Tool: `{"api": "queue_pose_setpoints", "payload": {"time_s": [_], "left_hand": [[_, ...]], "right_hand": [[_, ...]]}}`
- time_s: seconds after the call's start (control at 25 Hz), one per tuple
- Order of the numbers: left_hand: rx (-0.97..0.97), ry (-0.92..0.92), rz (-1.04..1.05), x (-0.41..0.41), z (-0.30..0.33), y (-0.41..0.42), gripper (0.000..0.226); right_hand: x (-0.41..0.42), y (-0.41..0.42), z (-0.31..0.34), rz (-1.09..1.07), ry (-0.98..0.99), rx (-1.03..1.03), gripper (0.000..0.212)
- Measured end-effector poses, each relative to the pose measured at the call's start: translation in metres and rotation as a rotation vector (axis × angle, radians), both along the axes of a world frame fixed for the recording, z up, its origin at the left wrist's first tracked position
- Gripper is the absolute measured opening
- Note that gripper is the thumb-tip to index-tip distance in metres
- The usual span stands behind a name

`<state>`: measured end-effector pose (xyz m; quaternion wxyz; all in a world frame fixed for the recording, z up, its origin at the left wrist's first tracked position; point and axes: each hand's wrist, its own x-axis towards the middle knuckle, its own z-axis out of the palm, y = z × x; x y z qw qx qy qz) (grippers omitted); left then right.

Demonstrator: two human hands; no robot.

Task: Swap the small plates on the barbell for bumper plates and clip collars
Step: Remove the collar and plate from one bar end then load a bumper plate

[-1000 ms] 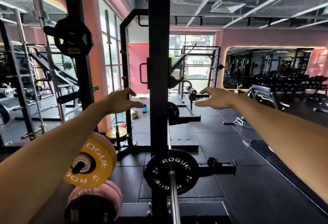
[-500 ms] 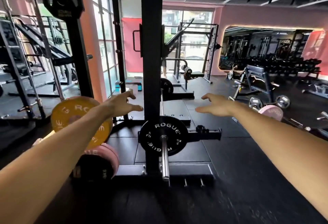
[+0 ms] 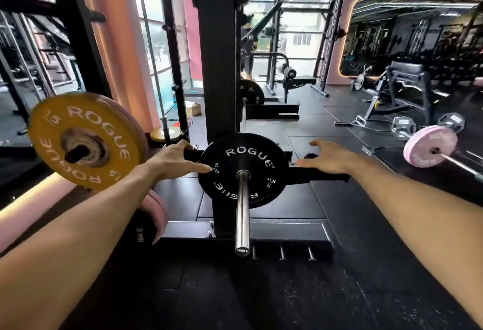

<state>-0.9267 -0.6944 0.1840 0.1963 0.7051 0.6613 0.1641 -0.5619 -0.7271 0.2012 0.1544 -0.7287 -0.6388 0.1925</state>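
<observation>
Looking straight down the end of the barbell sleeve (image 3: 242, 209), which points right at the camera with its chrome cap nearest. The small black plate (image 3: 241, 170), a Rogue 5 kg, sits on that sleeve dead center in view, hard up against the black rack upright (image 3: 217, 68) behind it.

Left hand (image 3: 172, 161) is at the plate's 9 o'clock. Its grip is spread, fingertips touching the plate's left rim, thumb up near the black support arm behind. Right hand (image 3: 328, 158) is out at the plate's 3 o'clock, grip also spread, fingers fanned and palm down. It's just beside the rim over the black spotter arm (image 3: 317, 175), and I can't tell if it's actually touching the plate. Neither hand is holding anything.

Off toward 9 o'clock of the frame there's a yellow bumper plate (image 3: 86, 141), Rogue 15, hanging on a storage peg with a pink one right behind it. Below that, around 8 o'clock, more pink bumper plates (image 3: 156, 212) sit low by the rack base, partly hidden by the left forearm, with a black 15 kg one in front.

Over at 3 o'clock a second barbell with a pink plate (image 3: 430, 145) lies on the rubber floor (image 3: 261, 303), well apart from the rack. The far end of the racked bar carries another black plate (image 3: 252, 93) at 12 o'clock.
</observation>
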Motion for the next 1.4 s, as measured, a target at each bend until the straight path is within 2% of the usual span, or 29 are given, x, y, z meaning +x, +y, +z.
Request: {"api": "queue_pose_setpoints", "payload": {"time_s": [0.16, 0.32, 0.52, 0.64, 0.76, 0.88, 0.96, 1.08, 1.12, 1.24, 1.4], "left_hand": [[0.062, 0.008, 0.02, 0.021, -0.048, 0.08, 0.099], [0.099, 0.054, 0.05, 0.033, -0.1, 0.161, 0.133], [0.15, 0.015, 0.112, 0.033, -0.169, 0.251, 0.126], [0.192, -0.026, 0.115, 0.03, -0.205, 0.305, 0.136], [0.246, -0.072, 0.107, 0.025, -0.229, 0.345, 0.156], [0.326, -0.094, 0.095, 0.034, -0.245, 0.375, 0.156], [0.394, -0.096, 0.115, 0.044, -0.255, 0.393, 0.147], [0.5, -0.157, 0.127, 0.046, -0.265, 0.406, 0.122], [0.497, -0.174, 0.119, 0.044, -0.267, 0.409, 0.116], [0.496, -0.216, 0.087, 0.041, -0.269, 0.407, 0.105], [0.532, -0.197, 0.072, 0.041, -0.267, 0.389, 0.103]], "right_hand": [[0.024, 0.078, -0.053, -0.018, 0.043, 0.052, 0.103], [0.043, 0.155, -0.108, -0.035, 0.038, 0.089, 0.112], [0.048, 0.239, -0.173, -0.039, -0.009, 0.074, 0.125], [0.04, 0.292, -0.21, -0.05, 0.005, 0.082, 0.13], [0.033, 0.336, -0.233, -0.068, 0.057, 0.099, 0.145], [0.032, 0.379, -0.255, -0.086, 0.109, 0.172, 0.159], [0.03, 0.4, -0.268, -0.117, 0.196, 0.262, 0.147], [0.028, 0.413, -0.28, -0.164, 0.236, 0.387, 0.101], [0.028, 0.414, -0.282, -0.162, 0.239, 0.401, 0.095], [0.029, 0.414, -0.281, -0.13, 0.268, 0.42, 0.094], [0.03, 0.398, -0.283, -0.129, 0.262, 0.418, 0.095]]}}
